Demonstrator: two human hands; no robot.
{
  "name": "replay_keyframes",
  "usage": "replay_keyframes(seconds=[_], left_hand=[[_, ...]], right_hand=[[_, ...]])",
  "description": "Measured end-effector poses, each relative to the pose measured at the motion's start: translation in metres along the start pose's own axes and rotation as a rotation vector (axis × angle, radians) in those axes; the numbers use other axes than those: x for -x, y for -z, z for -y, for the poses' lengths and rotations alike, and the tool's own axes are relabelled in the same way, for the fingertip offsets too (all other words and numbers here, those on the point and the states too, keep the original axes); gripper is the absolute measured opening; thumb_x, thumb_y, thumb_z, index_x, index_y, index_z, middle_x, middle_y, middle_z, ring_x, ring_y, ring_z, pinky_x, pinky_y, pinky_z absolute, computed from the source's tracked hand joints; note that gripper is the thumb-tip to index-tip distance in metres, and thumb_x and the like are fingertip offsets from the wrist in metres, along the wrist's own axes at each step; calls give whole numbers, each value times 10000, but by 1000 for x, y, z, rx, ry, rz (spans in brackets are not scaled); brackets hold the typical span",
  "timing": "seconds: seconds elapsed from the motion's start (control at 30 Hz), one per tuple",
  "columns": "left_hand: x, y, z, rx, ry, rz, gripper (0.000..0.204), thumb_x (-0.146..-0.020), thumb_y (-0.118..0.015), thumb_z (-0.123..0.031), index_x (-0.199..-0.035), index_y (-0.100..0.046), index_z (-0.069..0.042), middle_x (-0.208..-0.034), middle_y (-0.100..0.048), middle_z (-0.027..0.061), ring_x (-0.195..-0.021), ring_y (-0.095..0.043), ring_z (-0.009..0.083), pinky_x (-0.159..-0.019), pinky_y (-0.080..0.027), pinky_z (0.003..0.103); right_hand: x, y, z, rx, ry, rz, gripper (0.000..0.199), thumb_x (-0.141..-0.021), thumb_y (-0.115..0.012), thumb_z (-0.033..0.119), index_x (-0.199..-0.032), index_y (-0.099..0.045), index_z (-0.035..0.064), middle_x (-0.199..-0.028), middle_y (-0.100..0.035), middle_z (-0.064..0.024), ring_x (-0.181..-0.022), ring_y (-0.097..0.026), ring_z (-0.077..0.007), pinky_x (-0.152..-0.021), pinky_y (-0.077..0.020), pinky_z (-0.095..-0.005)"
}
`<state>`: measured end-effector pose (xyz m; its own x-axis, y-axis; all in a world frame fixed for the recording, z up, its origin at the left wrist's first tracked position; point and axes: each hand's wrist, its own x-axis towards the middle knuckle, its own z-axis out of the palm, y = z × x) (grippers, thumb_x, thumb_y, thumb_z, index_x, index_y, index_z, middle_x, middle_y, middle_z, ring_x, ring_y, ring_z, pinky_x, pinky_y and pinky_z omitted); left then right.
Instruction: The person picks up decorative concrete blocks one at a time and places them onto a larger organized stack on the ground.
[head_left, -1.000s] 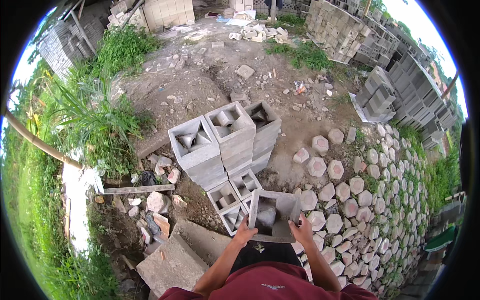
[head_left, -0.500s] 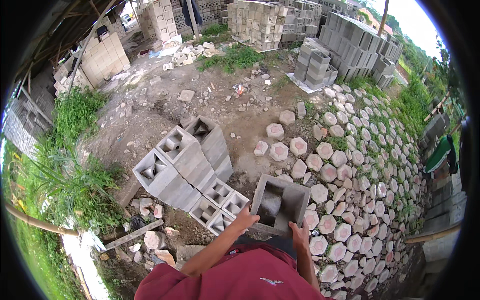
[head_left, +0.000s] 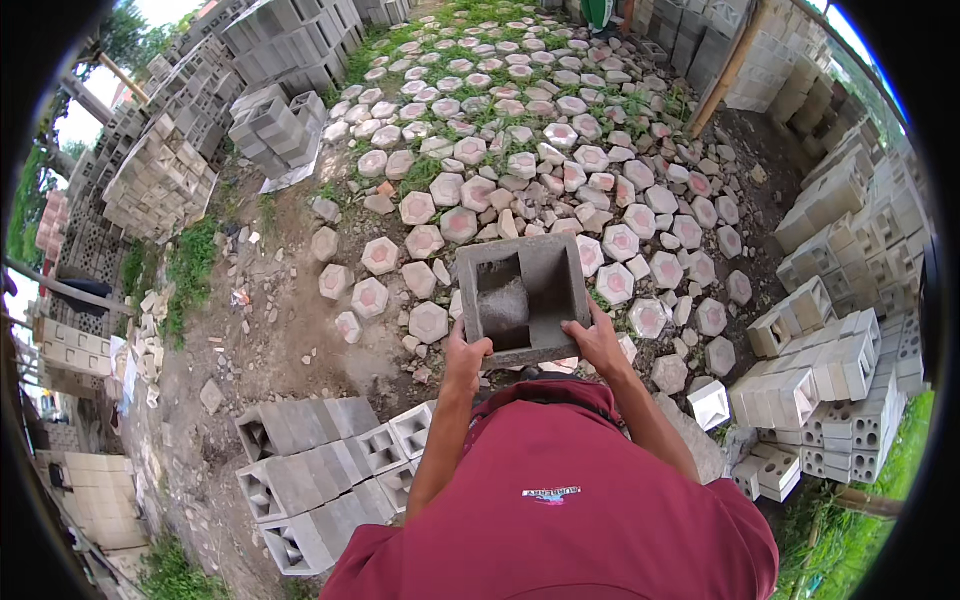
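A grey hollow concrete block (head_left: 548, 352) is held in front of my body, its open cells facing up. My left hand (head_left: 466, 358) grips its near left corner, thumb over the rim. At the near right side my right hand (head_left: 598, 342) clasps the same block, thumb on top and fingers hidden beneath. To the left of my left forearm, a low stack of grey concrete blocks (head_left: 320, 470) stands on the dirt.
Hexagonal pavers (head_left: 468, 222) cover the ground ahead, with grass and rubble between them. Stacked blocks (head_left: 815, 385) line the right side. Another grey block pile (head_left: 285, 50) stands far left, behind a small block stack (head_left: 278, 130). A slanting wooden pole (head_left: 732, 68) rises at far right.
My body and view have turned to the right, so the low block stack now lies at my left. The block is still in both hands, now over the pavers' near edge.
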<state>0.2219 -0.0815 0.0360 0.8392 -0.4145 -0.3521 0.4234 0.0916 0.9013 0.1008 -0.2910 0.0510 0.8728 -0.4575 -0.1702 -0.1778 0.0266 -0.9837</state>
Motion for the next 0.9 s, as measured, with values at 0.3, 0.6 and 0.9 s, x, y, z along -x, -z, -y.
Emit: replay_keyframes(seconds=[0.3, 0.6, 0.9], left_hand=[[-82, -117, -6, -137, 139, 311, 541, -607, -561, 49, -1148, -542, 37, -857, -582, 44, -711, -525, 138, -624, -421, 261], [-205, -216, -1, -227, 164, 574, 517, -645, -556, 55, -1161, -538, 16, -877, -577, 30, -727, -509, 117, -628, -409, 252], [-338, -343, -21, -354, 145, 775, 653, -646, -551, 55, -1294, -487, 19, -900, -573, 25, -726, -494, 107, -611, -403, 245]], right_hand=[[-3, 83, -21, -67, -99, -456, 721, -780, -649, 97, -1419, -357, -64, -1173, -611, -192, -986, -609, -200, -865, -490, -290], [-81, 151, -16, -28, -90, -744, 762, -777, -661, 132, -1424, -321, -83, -1168, -607, -197, -992, -609, -203, -853, -489, -308], [-199, 223, 3, -162, -288, -1044, 772, -824, -744, 357, -1348, -352, -53, -1112, -585, -196, -1000, -582, -248, -878, -468, -357]])
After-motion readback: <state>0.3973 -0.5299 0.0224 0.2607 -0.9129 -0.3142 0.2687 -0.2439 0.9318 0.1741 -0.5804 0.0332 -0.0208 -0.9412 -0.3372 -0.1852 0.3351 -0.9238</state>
